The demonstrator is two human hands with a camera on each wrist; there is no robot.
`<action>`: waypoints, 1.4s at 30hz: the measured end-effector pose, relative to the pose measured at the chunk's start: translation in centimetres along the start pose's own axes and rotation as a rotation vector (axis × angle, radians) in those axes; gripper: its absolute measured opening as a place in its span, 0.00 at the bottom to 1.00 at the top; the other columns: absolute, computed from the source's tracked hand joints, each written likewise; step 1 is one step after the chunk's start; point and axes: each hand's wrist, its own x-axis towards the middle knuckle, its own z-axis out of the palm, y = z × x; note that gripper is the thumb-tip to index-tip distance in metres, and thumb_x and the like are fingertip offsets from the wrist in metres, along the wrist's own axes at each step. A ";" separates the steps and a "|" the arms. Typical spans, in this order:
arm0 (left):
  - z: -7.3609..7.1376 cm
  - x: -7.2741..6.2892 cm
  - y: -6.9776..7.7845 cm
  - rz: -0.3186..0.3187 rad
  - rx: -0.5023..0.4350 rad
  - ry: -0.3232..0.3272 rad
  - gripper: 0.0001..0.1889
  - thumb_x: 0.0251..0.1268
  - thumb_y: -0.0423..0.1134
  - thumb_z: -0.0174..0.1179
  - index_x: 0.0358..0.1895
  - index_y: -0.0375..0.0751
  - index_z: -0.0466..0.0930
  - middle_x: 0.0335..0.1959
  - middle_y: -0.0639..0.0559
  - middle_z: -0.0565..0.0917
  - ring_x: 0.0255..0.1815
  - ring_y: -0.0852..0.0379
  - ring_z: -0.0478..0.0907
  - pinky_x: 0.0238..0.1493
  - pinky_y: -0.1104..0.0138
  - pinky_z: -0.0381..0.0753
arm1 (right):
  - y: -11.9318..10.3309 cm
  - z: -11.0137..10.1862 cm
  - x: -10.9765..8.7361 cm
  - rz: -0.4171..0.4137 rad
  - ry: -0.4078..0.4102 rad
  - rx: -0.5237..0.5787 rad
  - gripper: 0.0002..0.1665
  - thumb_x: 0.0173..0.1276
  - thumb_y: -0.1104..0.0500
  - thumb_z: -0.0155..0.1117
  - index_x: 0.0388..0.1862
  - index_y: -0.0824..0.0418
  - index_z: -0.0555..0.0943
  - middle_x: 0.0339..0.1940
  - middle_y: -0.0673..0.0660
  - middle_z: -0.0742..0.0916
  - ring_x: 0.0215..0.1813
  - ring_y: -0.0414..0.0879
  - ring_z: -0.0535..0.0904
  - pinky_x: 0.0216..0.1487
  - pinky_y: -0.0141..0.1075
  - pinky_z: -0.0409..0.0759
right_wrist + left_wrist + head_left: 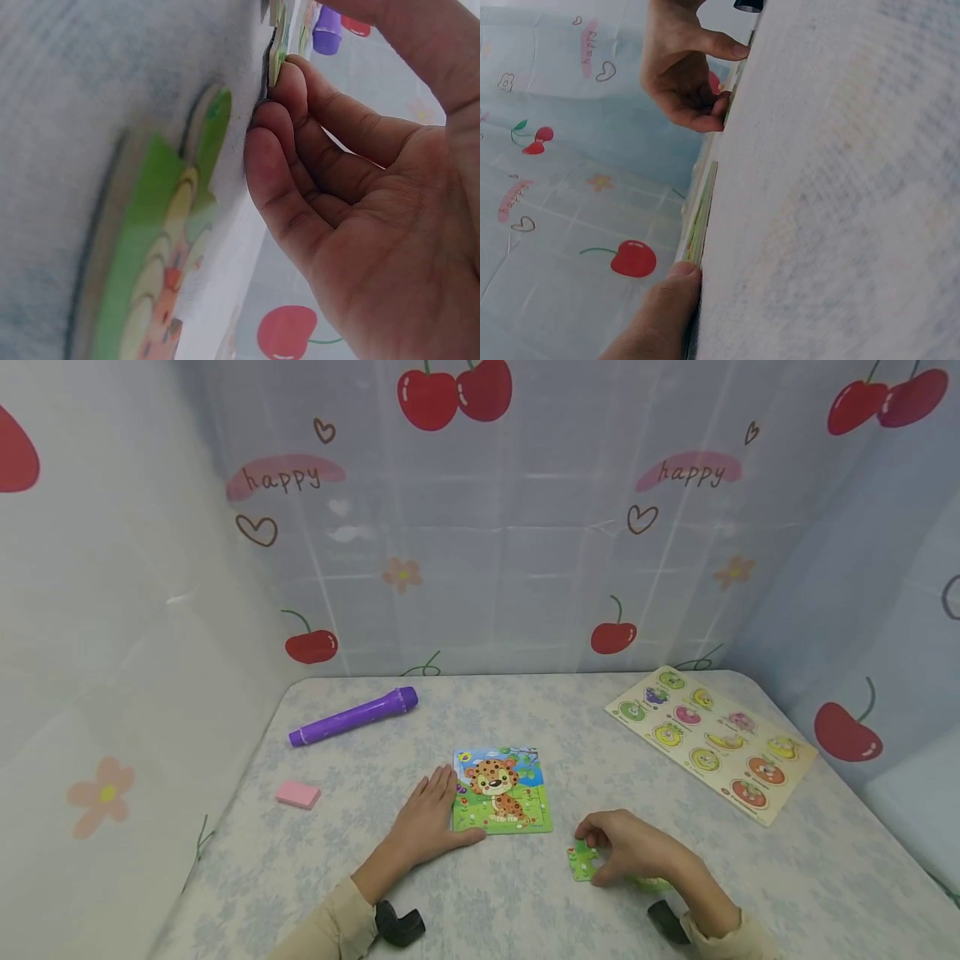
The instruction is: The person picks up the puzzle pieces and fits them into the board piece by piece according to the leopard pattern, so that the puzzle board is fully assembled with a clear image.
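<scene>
A square leopard jigsaw puzzle [498,793] lies on the table in front of me. My left hand [423,818] rests along its left side, fingers extended and thumb at the lower edge. To the right of the puzzle, my right hand [628,845] holds a green puzzle piece [581,862] at the table surface between its thumb and bent fingers. Another green piece [652,884] lies partly hidden beneath that hand. In the right wrist view, loose pieces [124,285] with green and cream printing lie near the palm.
A purple microphone-shaped toy [352,717] lies at the back left, with a pink block [297,794] nearer. At the right, a fruit picture board [712,743] lies at an angle. A cherry-print curtain [495,527] stands behind the table.
</scene>
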 end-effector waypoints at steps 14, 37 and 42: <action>0.0 0.0 0.0 0.006 0.007 0.002 0.62 0.53 0.80 0.48 0.78 0.34 0.45 0.80 0.40 0.49 0.81 0.45 0.46 0.78 0.49 0.53 | -0.3 -0.2 0.9 -0.050 0.038 -0.055 0.28 0.43 0.57 0.81 0.46 0.59 0.82 0.37 0.46 0.83 0.38 0.37 0.75 0.39 0.30 0.77; 0.0 0.0 0.3 -0.027 0.035 0.020 0.62 0.51 0.82 0.46 0.77 0.33 0.49 0.79 0.40 0.51 0.81 0.45 0.48 0.79 0.50 0.51 | -6.3 -1.1 5.8 -0.191 0.182 -0.236 0.29 0.47 0.56 0.81 0.49 0.63 0.83 0.34 0.47 0.83 0.37 0.42 0.76 0.37 0.32 0.76; 0.1 0.0 0.3 -0.024 0.031 0.032 0.62 0.51 0.81 0.47 0.76 0.32 0.50 0.79 0.39 0.52 0.80 0.45 0.49 0.79 0.50 0.52 | -7.7 -0.6 7.3 -0.232 0.169 -0.246 0.27 0.47 0.58 0.80 0.47 0.65 0.83 0.33 0.51 0.84 0.35 0.43 0.76 0.35 0.31 0.74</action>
